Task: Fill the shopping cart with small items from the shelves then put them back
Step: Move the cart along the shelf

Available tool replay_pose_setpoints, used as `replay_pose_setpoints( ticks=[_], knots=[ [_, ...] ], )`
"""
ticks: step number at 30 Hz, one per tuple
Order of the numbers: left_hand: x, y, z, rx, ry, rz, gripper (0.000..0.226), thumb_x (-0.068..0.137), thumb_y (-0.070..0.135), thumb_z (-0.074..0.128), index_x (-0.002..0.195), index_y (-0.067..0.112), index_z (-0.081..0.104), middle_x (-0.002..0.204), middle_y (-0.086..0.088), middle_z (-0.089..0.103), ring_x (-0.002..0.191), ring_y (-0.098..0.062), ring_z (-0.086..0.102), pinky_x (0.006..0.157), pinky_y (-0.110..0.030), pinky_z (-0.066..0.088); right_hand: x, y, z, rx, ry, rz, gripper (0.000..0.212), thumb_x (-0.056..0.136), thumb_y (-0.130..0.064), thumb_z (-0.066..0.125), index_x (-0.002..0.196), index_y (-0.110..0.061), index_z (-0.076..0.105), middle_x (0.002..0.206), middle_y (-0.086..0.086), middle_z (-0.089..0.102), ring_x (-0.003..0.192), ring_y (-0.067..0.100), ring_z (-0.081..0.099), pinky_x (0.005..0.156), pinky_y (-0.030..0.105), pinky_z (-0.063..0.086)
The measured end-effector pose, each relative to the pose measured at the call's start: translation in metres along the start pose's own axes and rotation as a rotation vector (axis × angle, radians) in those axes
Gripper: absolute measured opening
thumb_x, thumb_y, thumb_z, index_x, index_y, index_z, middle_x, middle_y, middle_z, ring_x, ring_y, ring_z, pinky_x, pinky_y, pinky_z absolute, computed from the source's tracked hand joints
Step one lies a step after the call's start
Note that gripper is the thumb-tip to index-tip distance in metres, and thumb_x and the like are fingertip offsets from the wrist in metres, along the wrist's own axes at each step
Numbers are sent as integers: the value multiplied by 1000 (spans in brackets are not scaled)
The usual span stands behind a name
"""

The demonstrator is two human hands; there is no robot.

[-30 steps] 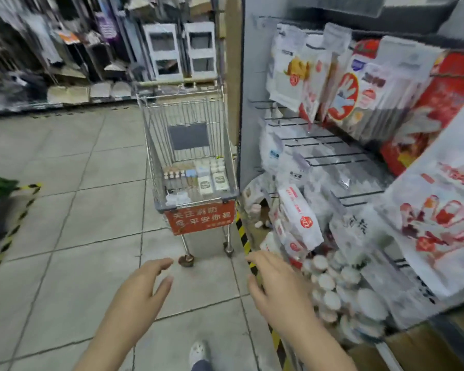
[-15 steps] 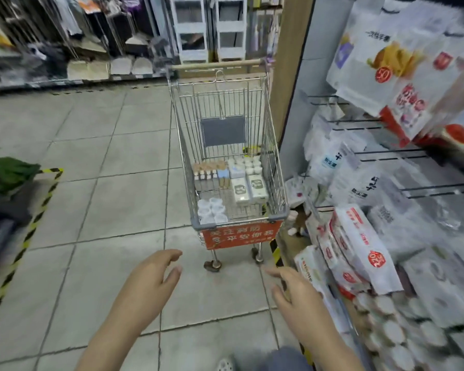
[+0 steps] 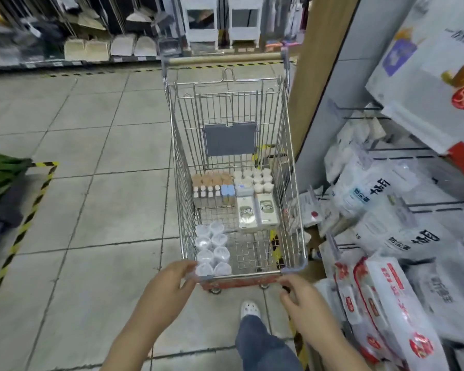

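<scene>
The wire shopping cart (image 3: 292,167) stands right in front of me on the tiled floor, its red-plated front end nearest. My left hand (image 3: 169,286) grips its near left corner, fingers over the rim. My right hand (image 3: 304,299) curls around the near right corner by the red plate. Inside lie a pack of clear cups (image 3: 212,247), two white-and-green boxes (image 3: 256,214), small brown-capped bottles (image 3: 209,188), a blue item (image 3: 227,190) and white round tubs (image 3: 260,178).
Peg shelves on the right carry white bagged goods (image 3: 381,188) and red-and-white packs (image 3: 386,303), close to the cart's side. A wooden post (image 3: 316,76) stands beyond. A green object (image 3: 3,170) sits at the left inside yellow-black floor tape. My shoe (image 3: 249,309) is under the cart's end.
I have stepped closer to the cart and the view swung left. Both hands, which hung free in front of me, have reached forward onto the cart's near end.
</scene>
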State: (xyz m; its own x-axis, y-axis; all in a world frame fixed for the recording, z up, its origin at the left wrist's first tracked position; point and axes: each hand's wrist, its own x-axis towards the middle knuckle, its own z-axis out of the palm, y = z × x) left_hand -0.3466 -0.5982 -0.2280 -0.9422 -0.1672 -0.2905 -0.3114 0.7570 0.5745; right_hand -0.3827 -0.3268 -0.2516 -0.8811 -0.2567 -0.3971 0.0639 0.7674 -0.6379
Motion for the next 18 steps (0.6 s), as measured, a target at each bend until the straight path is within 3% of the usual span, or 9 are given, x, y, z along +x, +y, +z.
replay_pose_setpoints(
  ticks=[2,4,8,11,13,15,18],
  knots=[
    [33,-1,-1,-17,15,-40,24,93,19,57,116,19,62,104,10,62,96,-11,60,80,-23,41,37,-3,-5,-27,-31,8,21,96,-21,53,115,-30,56,98,-18,57,82,-2,56,77,13,46],
    [63,-3,3,-31,4,-76,25,93,16,56,117,17,62,107,7,63,93,-8,57,77,-20,38,72,-2,-7,-57,-71,25,20,95,-24,55,113,-31,56,98,-20,60,87,0,60,94,25,47],
    [116,-7,25,-47,-113,-147,30,95,21,53,124,18,58,118,4,62,102,-8,57,88,-23,43,129,5,-9,-95,-169,121,29,97,-22,52,126,-24,51,115,-7,63,95,6,61,83,20,50],
    [150,-6,45,-55,-208,-161,27,95,24,52,122,22,57,114,7,62,104,-9,58,92,-28,46,169,15,-7,-82,-208,192,41,98,-20,49,138,-18,42,129,-1,56,100,9,59,82,20,47],
    [177,-6,57,-74,-258,-169,23,95,24,51,118,26,57,109,9,63,100,-9,59,90,-29,48,196,23,-2,-37,-227,257,49,98,-19,49,145,-17,35,141,0,47,101,7,61,83,18,49],
    [204,-9,72,-90,-298,-177,26,96,25,49,121,25,56,113,8,64,99,-8,59,89,-26,48,223,31,5,-35,-223,299,52,98,-21,49,147,-18,33,147,0,42,110,11,59,94,24,48],
    [249,-13,97,-124,-328,-183,28,98,23,45,124,22,55,113,6,63,91,-5,57,71,-11,42,262,47,18,-68,-220,350,45,99,-23,47,142,-13,38,138,6,49,96,15,60,91,30,51]
  ],
)
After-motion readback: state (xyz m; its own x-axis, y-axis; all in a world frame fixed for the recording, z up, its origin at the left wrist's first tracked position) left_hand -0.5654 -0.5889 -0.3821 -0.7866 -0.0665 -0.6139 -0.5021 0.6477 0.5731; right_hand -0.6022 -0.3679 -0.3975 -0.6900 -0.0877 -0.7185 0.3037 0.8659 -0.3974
